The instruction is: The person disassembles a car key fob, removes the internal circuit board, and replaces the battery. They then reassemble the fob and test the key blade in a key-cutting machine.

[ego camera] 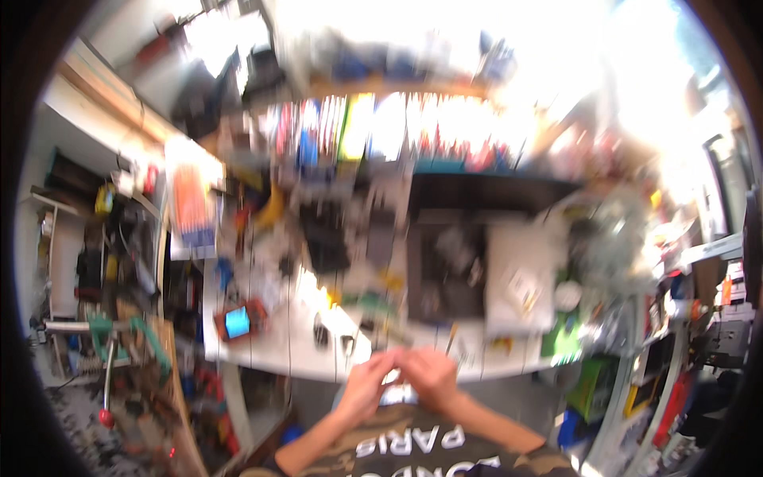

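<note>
My left hand [368, 382] and my right hand [430, 377] meet at the fingertips in front of my chest, just over the front edge of a cluttered white table [310, 362]. Fingers on both hands are bent inward. Blur hides whether anything small is between them. Beyond the hands, a thin pencil-like stick [451, 338] lies at the table's front. Two small dark objects [322, 333] sit to the left of my left hand. A reddish-brown device with a lit blue screen [237, 322] rests farther left.
An open black box [447, 280] stands on the table beside a pale panel [518, 238] bearing a small white packet [524, 290]. Clear plastic bags [614, 250] crowd the right. Books [357, 128] line a shelf behind. A green machine with a red-knobbed lever [107, 381] stands at left.
</note>
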Motion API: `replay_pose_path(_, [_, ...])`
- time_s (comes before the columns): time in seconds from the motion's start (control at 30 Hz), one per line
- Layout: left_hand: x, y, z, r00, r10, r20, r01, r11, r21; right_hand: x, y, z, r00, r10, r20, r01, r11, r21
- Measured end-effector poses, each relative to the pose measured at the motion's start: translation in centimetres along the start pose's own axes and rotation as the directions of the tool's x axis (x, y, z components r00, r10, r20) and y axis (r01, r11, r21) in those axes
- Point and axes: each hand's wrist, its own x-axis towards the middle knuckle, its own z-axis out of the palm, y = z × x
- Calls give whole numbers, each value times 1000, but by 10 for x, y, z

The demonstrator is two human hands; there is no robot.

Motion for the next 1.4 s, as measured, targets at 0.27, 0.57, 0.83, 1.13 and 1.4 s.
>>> replay_pose_path(0.27, [19, 54, -1, 998, 59, 33, -58, 998, -35, 60, -9, -10, 985, -171, 19, 172, 984, -43])
replay_pose_path(0.57, [18, 142, -30, 882, 471, 18, -467, 879, -93, 201, -58, -119, 871, -453, -190, 400, 878, -262])
replay_pose_path(0.83, [-4, 149, -67, 803, 596, -10, -588, 790, -173, 378, -125, -270, 620, -522, -585, 262, 841, -473])
replay_pose_path(1.13, [-17, 127, -75, 833, 553, -35, -549, 816, -181, 335, -130, -137, 747, -647, -155, 560, 737, -378])
replay_pose_path(1.4, [-20, 120, -66, 809, 586, -52, -587, 799, -127, 322, -126, -104, 733, -680, 13, 636, 680, -365])
